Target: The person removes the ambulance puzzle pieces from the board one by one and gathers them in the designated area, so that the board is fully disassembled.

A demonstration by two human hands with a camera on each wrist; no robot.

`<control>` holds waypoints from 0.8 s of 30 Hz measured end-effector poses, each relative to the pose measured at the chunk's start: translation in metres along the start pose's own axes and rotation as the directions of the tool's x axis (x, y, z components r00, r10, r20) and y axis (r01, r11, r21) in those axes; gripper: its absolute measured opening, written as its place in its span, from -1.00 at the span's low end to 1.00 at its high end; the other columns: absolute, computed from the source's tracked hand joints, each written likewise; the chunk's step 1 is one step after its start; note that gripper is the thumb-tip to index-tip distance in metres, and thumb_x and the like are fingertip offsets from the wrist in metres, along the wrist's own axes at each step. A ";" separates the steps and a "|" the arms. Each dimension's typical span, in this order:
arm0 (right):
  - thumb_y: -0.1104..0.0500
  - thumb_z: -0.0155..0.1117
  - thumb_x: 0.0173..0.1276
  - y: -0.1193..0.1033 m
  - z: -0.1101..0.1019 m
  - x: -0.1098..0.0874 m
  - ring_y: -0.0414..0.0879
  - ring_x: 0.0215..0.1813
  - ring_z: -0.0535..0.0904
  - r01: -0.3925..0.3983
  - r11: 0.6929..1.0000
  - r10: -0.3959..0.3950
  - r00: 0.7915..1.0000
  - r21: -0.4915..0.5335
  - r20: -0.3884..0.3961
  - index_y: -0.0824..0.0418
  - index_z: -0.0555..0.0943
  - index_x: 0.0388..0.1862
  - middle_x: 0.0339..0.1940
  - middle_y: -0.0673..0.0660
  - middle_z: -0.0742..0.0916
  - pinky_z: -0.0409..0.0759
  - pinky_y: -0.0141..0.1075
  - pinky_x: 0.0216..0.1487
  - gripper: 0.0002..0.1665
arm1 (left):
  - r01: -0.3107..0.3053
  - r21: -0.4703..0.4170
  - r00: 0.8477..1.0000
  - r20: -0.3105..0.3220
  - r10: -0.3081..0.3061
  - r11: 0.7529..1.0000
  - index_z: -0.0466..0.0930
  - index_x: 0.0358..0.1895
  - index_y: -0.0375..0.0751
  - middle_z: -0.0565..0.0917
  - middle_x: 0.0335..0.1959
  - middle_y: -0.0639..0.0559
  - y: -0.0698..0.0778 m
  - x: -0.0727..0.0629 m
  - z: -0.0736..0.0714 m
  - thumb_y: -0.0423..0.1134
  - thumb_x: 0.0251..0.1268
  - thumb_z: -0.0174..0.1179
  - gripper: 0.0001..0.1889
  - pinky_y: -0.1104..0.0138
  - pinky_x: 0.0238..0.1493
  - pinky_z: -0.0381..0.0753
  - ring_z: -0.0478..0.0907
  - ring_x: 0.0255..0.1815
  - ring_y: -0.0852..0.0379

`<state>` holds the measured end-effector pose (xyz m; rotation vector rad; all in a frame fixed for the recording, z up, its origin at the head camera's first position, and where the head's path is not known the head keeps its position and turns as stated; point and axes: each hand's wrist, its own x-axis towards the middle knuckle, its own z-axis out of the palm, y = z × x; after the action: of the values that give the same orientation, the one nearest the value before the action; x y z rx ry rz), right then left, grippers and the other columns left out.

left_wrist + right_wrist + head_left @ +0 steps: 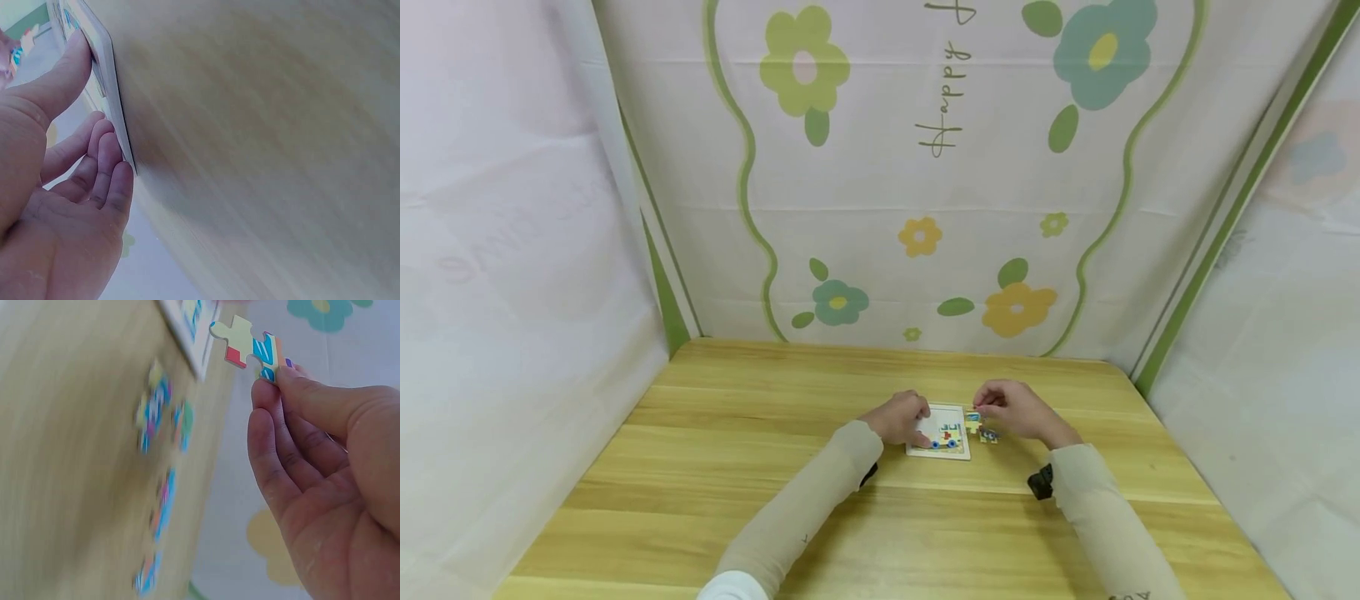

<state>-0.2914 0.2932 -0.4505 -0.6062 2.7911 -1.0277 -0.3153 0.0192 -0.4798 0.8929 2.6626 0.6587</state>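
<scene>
The puzzle piece (250, 349) is pinched at one tab between thumb and fingertip of the right hand (1018, 412), held just off the edge of the puzzle board (942, 432). It looks thin, stiff and very light, so an edge pinch should suit it, though it could twist or slip. The left hand (901, 418) holds the board's edge against the table (700, 467). Loose pieces (989, 435) lie beside the board.
</scene>
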 end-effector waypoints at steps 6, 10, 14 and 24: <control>0.26 0.29 0.57 0.019 -0.027 -0.022 0.13 -0.09 0.70 -0.031 0.998 0.029 0.999 -0.051 -0.032 0.19 0.70 -0.11 -0.20 0.09 0.76 0.65 -0.33 -0.16 -0.94 | 0.013 -0.006 1.000 0.001 -0.013 1.000 0.63 0.23 -0.27 0.60 0.07 0.01 0.005 -0.003 -0.002 -0.07 0.29 0.53 -0.46 0.36 0.18 0.58 0.47 0.02 0.19; 0.27 0.30 0.56 0.029 -0.037 -0.033 0.11 -0.11 0.70 -0.032 0.998 0.030 0.999 -0.062 -0.046 0.21 0.70 -0.11 -0.20 0.12 0.77 0.64 -0.35 -0.16 -0.94 | 0.020 -0.006 1.000 0.000 -0.020 1.000 0.63 0.22 -0.27 0.60 0.07 0.01 0.006 -0.004 -0.003 -0.07 0.28 0.53 -0.46 0.36 0.17 0.58 0.48 0.02 0.19; 0.29 0.30 0.55 0.037 -0.039 -0.036 0.09 -0.12 0.70 -0.046 0.998 0.045 0.999 -0.043 -0.030 0.23 0.70 -0.10 -0.20 0.14 0.77 0.66 -0.34 -0.17 -0.94 | 0.025 -0.001 1.000 -0.001 -0.025 1.000 0.63 0.21 -0.26 0.61 0.05 0.01 0.006 -0.004 -0.003 -0.07 0.28 0.53 -0.47 0.36 0.15 0.58 0.47 0.00 0.20; 0.38 0.26 0.54 0.046 -0.034 -0.032 -0.07 -0.15 0.68 -0.038 0.999 0.036 0.997 0.020 0.069 0.33 0.70 -0.10 -0.18 0.19 0.77 0.66 -0.36 -0.14 -0.91 | 0.033 0.028 0.999 -0.002 -0.033 0.999 0.63 0.24 -0.25 0.61 0.04 0.04 0.009 -0.005 -0.003 -0.05 0.28 0.53 -0.44 0.37 0.16 0.57 0.47 0.01 0.20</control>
<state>-0.2856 0.3588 -0.4552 -0.5737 2.7178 -1.0089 -0.3076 0.0213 -0.4717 0.8535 2.6878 0.6163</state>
